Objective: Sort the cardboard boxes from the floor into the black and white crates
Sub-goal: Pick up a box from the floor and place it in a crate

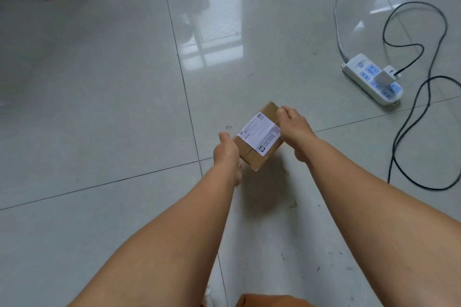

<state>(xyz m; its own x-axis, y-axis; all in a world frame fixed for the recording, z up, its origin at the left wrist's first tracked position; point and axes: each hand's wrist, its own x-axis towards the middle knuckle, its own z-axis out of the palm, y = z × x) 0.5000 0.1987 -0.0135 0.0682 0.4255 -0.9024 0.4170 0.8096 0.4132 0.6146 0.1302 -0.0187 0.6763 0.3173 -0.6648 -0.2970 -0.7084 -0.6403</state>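
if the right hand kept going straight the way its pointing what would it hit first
The right hand points up and left in the picture and already grips the cardboard box. Past the box lies only bare tiled floor; the way looks free, though depth is unclear.

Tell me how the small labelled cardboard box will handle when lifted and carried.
The cardboard box probably stays stiff: its edges look square. Likely light, since the left hand and right hand clasp only its ends. Unlikely to roll: flat faces.

Cardboard box between hands, above floor; power strip far right.
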